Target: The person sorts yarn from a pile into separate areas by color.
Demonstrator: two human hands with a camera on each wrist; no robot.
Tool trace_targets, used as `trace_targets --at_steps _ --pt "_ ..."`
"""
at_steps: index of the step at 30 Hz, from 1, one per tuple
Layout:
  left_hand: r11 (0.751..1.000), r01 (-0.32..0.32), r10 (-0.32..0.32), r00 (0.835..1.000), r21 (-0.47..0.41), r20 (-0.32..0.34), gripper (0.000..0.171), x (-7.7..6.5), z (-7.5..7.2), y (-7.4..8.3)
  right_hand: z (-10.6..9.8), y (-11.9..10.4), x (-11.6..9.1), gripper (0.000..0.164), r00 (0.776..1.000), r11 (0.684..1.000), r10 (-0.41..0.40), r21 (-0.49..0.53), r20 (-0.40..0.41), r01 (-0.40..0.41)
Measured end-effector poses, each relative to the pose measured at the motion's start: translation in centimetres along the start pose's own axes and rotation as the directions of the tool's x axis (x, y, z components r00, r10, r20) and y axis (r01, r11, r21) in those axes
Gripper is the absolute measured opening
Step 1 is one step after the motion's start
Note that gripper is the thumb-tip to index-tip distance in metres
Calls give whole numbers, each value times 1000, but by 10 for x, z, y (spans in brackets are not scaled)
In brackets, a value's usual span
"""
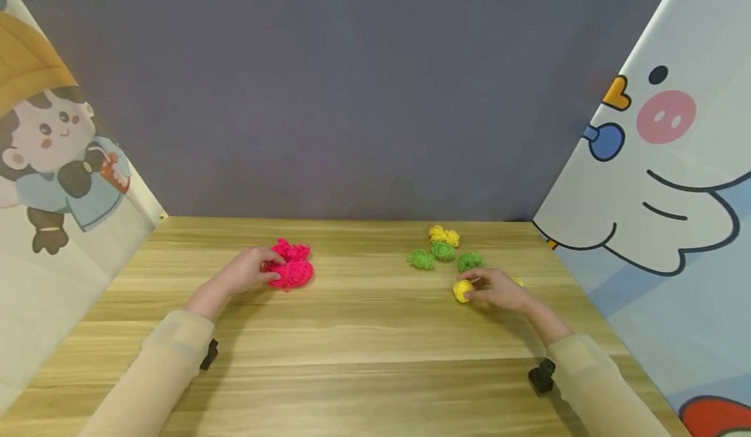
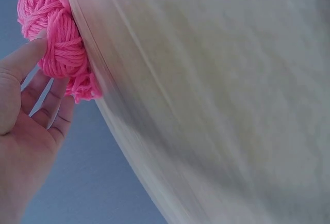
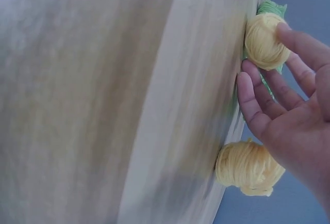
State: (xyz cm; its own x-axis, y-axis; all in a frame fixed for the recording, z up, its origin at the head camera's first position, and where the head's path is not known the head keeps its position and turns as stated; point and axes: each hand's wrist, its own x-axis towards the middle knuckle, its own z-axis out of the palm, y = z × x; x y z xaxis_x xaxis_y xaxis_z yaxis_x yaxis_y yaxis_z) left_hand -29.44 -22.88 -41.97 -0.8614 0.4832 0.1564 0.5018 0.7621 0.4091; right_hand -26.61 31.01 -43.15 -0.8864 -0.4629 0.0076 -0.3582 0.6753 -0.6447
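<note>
On the left of the table lie bright pink balls of yarn [image 1: 293, 274], bunched together. My left hand [image 1: 253, 270] grips the nearer one; the left wrist view shows its thumb on the pink yarn ball [image 2: 64, 48] with the fingers behind. Over on the right, my right hand [image 1: 499, 289] pinches a small yellow yarn ball [image 1: 462, 291] between thumb and fingers. Another yellow yarn ball [image 3: 247, 167] sits beside that hand, mostly hidden behind it in the head view. Just beyond are green yarn balls [image 1: 469, 261], one partly behind the held yellow ball in the right wrist view.
Farther back on the right, a yellow yarn bundle [image 1: 444, 235] stands behind a green ball [image 1: 442, 250], with a lighter green one [image 1: 421, 259] to their left. A wood-grain table [image 1: 352, 359] runs back to a grey panel [image 1: 352, 98]. Printed cartoon panels [image 1: 675, 182] flank both sides.
</note>
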Motion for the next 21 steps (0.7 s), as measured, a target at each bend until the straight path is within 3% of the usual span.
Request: trace_targets --at_steps 14,21 --pt "999 27 -27 999 25 20 23 0 3 -3 1 0 7 34 999 1000 18 15 35 -18" --pt "999 43 -43 999 -9 13 24 2 5 -3 0 -2 8 34 999 1000 12 14 41 -13"
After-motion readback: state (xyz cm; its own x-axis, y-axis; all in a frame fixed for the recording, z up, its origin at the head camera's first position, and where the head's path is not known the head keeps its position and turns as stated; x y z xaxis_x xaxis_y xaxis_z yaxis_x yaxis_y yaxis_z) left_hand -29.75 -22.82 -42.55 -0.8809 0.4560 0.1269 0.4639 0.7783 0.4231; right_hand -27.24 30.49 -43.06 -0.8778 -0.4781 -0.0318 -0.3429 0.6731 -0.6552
